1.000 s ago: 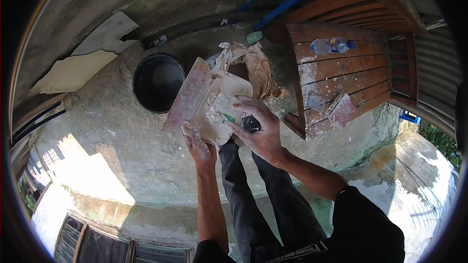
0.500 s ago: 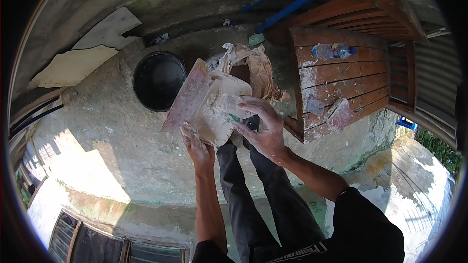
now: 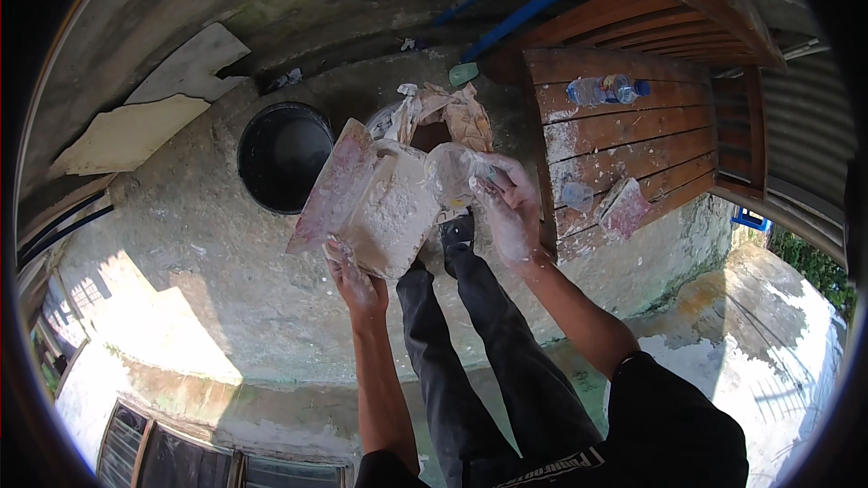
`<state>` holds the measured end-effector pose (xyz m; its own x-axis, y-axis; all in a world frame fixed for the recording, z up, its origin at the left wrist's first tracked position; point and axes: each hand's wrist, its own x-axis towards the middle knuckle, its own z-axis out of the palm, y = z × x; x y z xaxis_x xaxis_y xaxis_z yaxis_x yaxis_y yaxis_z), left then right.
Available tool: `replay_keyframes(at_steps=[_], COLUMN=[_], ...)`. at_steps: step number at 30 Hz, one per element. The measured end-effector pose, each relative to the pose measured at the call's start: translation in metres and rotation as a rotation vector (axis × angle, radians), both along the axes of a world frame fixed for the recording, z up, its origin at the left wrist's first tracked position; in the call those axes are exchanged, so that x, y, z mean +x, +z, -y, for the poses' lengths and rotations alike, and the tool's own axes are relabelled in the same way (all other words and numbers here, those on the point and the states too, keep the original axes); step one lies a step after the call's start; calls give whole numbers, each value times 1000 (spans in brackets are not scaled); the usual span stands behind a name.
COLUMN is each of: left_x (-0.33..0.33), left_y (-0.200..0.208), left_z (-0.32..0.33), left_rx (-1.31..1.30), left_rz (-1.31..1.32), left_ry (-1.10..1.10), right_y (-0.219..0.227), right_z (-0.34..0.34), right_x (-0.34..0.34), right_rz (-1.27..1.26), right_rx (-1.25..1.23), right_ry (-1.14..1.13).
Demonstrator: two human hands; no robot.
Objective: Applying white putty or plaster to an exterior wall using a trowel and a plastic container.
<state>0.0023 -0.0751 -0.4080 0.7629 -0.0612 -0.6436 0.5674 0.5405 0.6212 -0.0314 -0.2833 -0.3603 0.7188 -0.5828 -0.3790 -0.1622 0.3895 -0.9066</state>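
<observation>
My left hand point(image 3: 355, 278) grips the near edge of a shallow pale container point(image 3: 391, 226) holding white powder. A flat board point(image 3: 333, 188) with pinkish stains lies along the container's left side, its lower end by my left fingers. In my right hand point(image 3: 512, 212) is a clear plastic cup point(image 3: 449, 173), smeared with white and tilted beside the container's right edge. Both hands are dusted white. Beyond them an open brown paper sack point(image 3: 468, 119) stands on the floor, partly hidden by the container and the cup.
A black bucket point(image 3: 244, 163) stands on the concrete floor at left. To the right, a wooden bench point(image 3: 633, 140) carries plastic bottles point(image 3: 601, 90), a clear cup point(image 3: 577, 196) and a pink-and-white block point(image 3: 624, 209). Broken pale sheets point(image 3: 131, 134) lean at far left. A green container point(image 3: 463, 73) lies behind the sack.
My right hand has moved right and turned, from over the powder to beside the container, bringing the clear cup into plain view. My left hand still holds the container.
</observation>
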Motion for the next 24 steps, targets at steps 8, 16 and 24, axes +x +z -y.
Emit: replay_keyframes(at_steps=[8, 16, 24], left_x=[-2, -9, -15], left_y=[2, -4, 3], left_z=[5, 12, 40], left_rx=[0, 29, 16], left_rz=[0, 28, 1], left_ry=[-53, -209, -248], right_y=[-55, -168, -285], right_z=[66, 153, 237], right_x=[-53, -108, -160], right_rz=[143, -215, -610], right_rx=[137, 10, -513], right_ry=[-158, -412, -373])
